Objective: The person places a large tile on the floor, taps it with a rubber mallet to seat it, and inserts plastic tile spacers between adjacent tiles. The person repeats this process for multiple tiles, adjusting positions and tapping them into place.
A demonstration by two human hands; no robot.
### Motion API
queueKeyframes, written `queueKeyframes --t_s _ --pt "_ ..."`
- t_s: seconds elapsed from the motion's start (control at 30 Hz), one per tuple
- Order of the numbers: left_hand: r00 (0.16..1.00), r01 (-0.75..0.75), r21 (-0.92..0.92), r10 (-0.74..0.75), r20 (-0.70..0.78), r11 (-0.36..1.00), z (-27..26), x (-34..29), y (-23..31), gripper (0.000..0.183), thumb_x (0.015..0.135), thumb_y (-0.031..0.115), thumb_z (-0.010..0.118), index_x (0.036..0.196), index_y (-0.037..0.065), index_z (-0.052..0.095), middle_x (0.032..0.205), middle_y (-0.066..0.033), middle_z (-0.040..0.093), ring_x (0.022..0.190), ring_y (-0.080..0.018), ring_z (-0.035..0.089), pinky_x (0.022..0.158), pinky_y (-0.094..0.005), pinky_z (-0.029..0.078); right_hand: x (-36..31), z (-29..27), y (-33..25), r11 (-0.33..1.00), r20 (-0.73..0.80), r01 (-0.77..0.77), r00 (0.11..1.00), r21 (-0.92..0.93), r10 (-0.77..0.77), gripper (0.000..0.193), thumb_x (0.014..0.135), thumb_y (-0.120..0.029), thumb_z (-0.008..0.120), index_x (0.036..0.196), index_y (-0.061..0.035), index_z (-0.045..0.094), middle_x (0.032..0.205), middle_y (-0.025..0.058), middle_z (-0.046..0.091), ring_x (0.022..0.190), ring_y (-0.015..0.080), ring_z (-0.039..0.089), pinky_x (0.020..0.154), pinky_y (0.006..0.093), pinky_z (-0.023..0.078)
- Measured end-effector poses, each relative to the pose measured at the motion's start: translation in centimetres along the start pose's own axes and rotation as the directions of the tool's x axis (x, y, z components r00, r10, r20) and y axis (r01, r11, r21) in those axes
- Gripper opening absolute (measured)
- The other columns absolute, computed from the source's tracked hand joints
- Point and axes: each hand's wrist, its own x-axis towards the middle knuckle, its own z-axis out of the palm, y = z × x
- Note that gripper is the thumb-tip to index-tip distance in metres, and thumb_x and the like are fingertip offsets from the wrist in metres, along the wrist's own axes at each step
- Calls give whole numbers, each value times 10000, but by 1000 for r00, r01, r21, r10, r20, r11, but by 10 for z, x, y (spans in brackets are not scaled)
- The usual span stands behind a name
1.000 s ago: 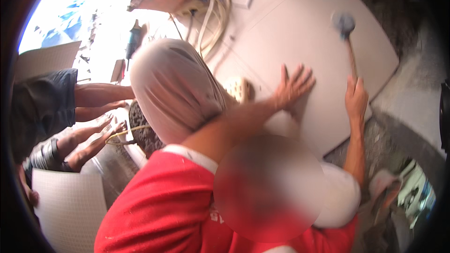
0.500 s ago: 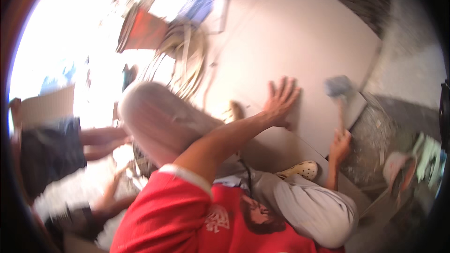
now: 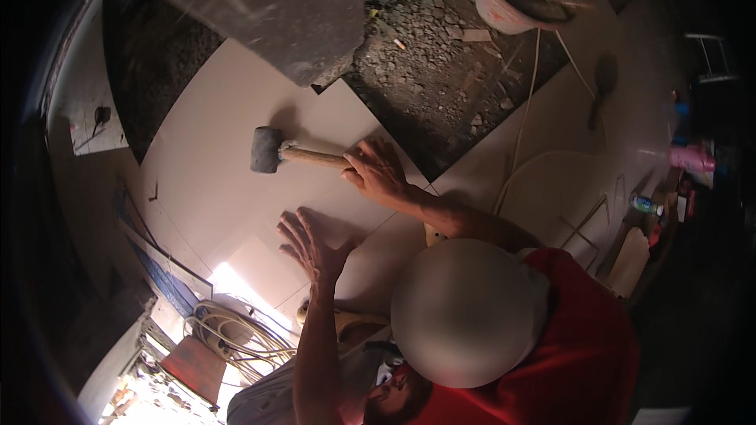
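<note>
My right hand [image 3: 379, 171] grips the wooden handle of a rubber mallet [image 3: 266, 149] with a dark grey head. The mallet is over a large pale floor tile [image 3: 197, 149], its handle running roughly sideways and a shadow beside its head. Whether the head touches the tile, I cannot tell. Nearer to me, my left hand [image 3: 313, 256] rests on the tile with fingers spread and nothing in them. My bent knee [image 3: 471, 311] in grey trousers covers part of the floor.
Beyond the tile's edge lies bare ground with rubble [image 3: 417, 55]. An orange bucket [image 3: 504, 14] with a long-handled tool inside stands at the far right. A coiled hose [image 3: 252, 350] and a reddish panel [image 3: 193, 370] are at the near left. A dark slab [image 3: 283, 0] juts in at the top.
The whole view has swung round, bringing the rubble and bucket in and losing the other person. My right hand keeps hold of the mallet; my left hand stays spread on the tile.
</note>
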Motion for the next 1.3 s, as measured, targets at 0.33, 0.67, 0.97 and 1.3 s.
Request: queueKeyframes --t_s 0.33,0.67,0.97,1.3 --pt "997 36 41 -38 60 999 0 5 7 1642 572 676 982 1748 95 -5 1777 -341 -47 1648 -529 -79 1223 -822 87 25 -90 240 835 -400 -505 734 219 549 138 1028 -135 660 1147 -141 730 1040 143 761 962 377 740 856 476 576" --pt "998 6 63 -10 61 998 1 4 3 1641 590 783 921 1749 114 -28 1774 -340 -84 1635 -544 -127 1203 -844 100 66 -151 394 672 -489 -655 737 -345 467 189 1019 -220 671 1133 -94 754 1102 190 708 1080 397 712 904 526 572" --pt "994 17 24 -20 105 1000 0 2 3 1655 611 729 949 1743 144 -108 1768 -324 -169 1625 -547 -170 1194 -852 94 78 -167 371 551 -323 -746 661 -373 677 254 1043 -307 664 1154 -96 753 1186 199 695 1072 413 726 908 548 575" --pt "991 18 40 -24 132 999 0 6 6 1649 629 706 956 1735 124 -119 1743 -363 -200 1594 -614 -176 1177 -865 95 61 -174 385 676 -213 -603 791 -423 573 234 1006 -250 696 1046 -28 757 1028 233 740 1026 408 732 870 522 565"
